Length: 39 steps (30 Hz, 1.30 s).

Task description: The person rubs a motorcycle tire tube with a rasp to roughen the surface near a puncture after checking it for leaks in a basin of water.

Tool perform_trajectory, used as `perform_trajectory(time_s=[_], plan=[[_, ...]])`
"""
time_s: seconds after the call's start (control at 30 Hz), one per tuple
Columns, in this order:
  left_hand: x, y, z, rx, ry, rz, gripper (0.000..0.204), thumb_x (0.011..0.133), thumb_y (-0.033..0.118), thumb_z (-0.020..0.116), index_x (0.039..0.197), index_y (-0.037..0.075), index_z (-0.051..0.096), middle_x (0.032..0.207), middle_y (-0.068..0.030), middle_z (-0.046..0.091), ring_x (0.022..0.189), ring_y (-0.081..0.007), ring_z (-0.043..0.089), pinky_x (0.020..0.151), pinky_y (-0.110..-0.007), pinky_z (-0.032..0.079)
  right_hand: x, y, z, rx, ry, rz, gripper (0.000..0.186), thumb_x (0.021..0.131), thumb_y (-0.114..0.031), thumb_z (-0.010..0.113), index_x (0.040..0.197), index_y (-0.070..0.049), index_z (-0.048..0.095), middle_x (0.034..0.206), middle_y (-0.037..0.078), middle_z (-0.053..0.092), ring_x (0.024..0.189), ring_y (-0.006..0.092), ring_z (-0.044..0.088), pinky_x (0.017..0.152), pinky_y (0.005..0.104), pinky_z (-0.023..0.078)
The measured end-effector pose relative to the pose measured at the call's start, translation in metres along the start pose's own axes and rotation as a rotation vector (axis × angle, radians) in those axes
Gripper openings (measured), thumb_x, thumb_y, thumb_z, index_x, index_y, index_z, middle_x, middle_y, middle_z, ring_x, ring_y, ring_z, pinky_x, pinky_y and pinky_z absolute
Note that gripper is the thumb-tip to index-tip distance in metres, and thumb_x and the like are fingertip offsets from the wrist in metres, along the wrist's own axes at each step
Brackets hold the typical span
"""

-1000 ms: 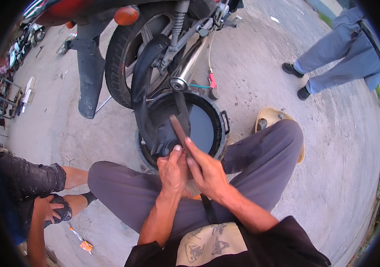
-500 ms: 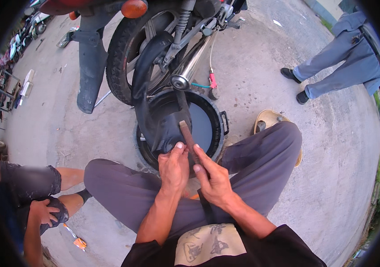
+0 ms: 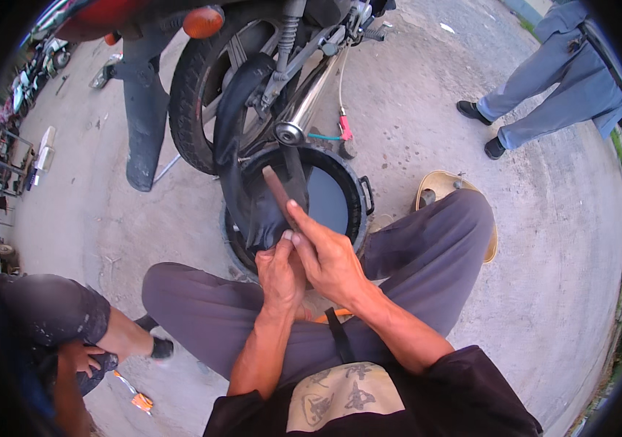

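Observation:
A flat, rust-brown file (image 3: 278, 191) is in my right hand (image 3: 336, 266), the index finger stretched along it. The file lies slantwise over a black rubber inner tube (image 3: 261, 224); whether it touches the rubber I cannot tell. My left hand (image 3: 282, 278) pinches the near end of the tube between thumb and fingers, close beside my right hand. From there the tube loops up to the motorcycle's rear wheel (image 3: 188, 120). Beneath the tube stands a round black basin (image 3: 360, 222) of water, in front of my crossed legs.
The exhaust pipe (image 3: 292, 131) juts out above the basin. A red air-hose fitting (image 3: 345, 129) lies beyond it. By my right knee is a yellowish pan (image 3: 438, 179). One person (image 3: 125, 331) sits at left; another (image 3: 537, 98) stands at far right. An orange packet (image 3: 142, 402) lies on the ground.
My right hand has pushed the file forward and to the left across the tube. My left hand keeps its pinch. The leg of the person at left has shifted.

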<state>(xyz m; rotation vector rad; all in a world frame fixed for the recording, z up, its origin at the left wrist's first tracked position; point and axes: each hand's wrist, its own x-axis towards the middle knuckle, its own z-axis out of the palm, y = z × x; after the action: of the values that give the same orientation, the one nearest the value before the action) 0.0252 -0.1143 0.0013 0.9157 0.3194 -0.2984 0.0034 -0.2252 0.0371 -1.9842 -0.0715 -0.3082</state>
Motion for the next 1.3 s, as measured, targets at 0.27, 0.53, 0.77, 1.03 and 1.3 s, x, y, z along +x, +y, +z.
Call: perform_trajectory(time_s=[0.27, 0.53, 0.77, 1.03, 1.3], plan=[[-0.002, -0.002, 0.000, 0.006, -0.043, 0.008, 0.021, 0.104, 0.010, 0.055, 0.104, -0.006, 0.069, 0.102, -0.0097, 0.070, 0.093, -0.0151, 0.065, 0.084, -0.031, 0.052, -0.013, 0.002, -0.003, -0.030, 0.043, -0.027, 0.060, 0.097, -0.001, 0.061, 0.155, -0.007, 0.045, 0.098, 0.022, 0.067, 0.084, 0.0415, 0.068, 0.073, 0.0448, 0.054], [0.006, -0.011, -0.021, 0.103, -0.059, -0.072, 0.017, 0.103, 0.009, 0.059, 0.105, -0.003, 0.071, 0.104, -0.0080, 0.071, 0.094, -0.0160, 0.067, 0.083, -0.029, 0.054, -0.045, 0.000, -0.004, -0.019, 0.017, 0.091, 0.049, 0.098, 0.001, 0.061, 0.147, 0.000, 0.053, 0.129, 0.029, 0.066, 0.108, 0.0389, 0.072, 0.088, 0.0366, 0.056], [0.011, -0.006, -0.010, -0.172, -0.087, 0.105, 0.013, 0.101, 0.005, 0.063, 0.107, -0.003, 0.070, 0.107, -0.0116, 0.072, 0.094, -0.0195, 0.068, 0.090, -0.035, 0.054, -0.004, 0.000, -0.013, 0.132, 0.092, 0.071, 0.048, 0.102, -0.002, 0.058, 0.149, -0.001, 0.052, 0.134, 0.024, 0.067, 0.110, 0.0326, 0.072, 0.090, 0.0384, 0.055], [0.003, -0.008, -0.010, -0.084, -0.068, 0.006, 0.016, 0.102, 0.008, 0.060, 0.103, -0.004, 0.070, 0.105, -0.0094, 0.071, 0.097, -0.0184, 0.067, 0.089, -0.033, 0.053, 0.000, 0.001, -0.003, 0.026, 0.023, 0.058, 0.055, 0.099, 0.000, 0.060, 0.152, -0.004, 0.049, 0.109, 0.027, 0.068, 0.092, 0.0432, 0.069, 0.082, 0.0436, 0.055], [0.002, -0.002, -0.003, -0.041, -0.033, -0.012, 0.020, 0.103, 0.011, 0.058, 0.095, -0.003, 0.070, 0.093, -0.0054, 0.069, 0.082, -0.0136, 0.065, 0.074, -0.027, 0.052, -0.031, -0.006, -0.002, 0.004, -0.006, 0.097, 0.050, 0.099, 0.001, 0.060, 0.149, -0.002, 0.052, 0.136, 0.026, 0.064, 0.120, 0.0371, 0.068, 0.099, 0.0367, 0.054]])
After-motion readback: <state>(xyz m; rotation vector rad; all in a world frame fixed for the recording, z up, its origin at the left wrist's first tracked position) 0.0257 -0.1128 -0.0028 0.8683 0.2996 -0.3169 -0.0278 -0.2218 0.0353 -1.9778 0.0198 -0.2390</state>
